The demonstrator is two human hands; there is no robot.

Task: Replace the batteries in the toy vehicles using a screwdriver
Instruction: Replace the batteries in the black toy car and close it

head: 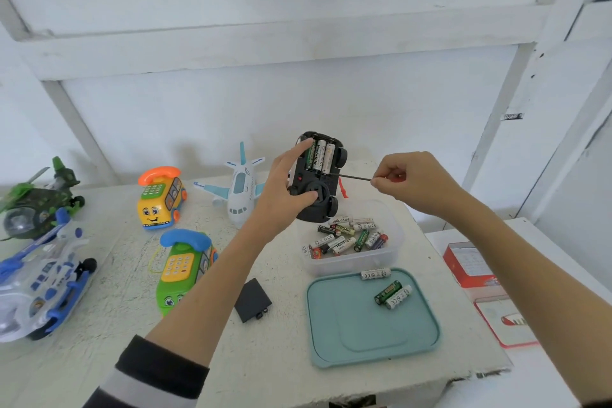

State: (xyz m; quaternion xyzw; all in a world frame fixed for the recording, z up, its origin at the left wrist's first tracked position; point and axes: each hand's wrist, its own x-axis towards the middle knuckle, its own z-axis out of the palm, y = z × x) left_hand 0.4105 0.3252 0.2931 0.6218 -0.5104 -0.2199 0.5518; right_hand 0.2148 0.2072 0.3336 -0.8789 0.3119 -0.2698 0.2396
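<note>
Above the desk (pixel 265 358), the left hand (pixel 281 189) clasps the light, rigid black plastic toy car (pixel 318 175) by its sides; the right hand (pixel 407 179) pinches the thin metal screwdriver (pixel 354 177).

The toy car (pixel 318 179) is glossy black plastic. The tabletop (pixel 116 334) looks rough and matt white — almost plastered. The teal lid (pixel 357 325) is smooth, satin plastic; the container (pixel 394 242) is clear plastic.

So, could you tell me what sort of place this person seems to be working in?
Probably a makeshift toy-repair bench in a plain room: a rough white table against bare white walls, toys such as a plane laid out, and a clear tub of loose batteries.
</note>
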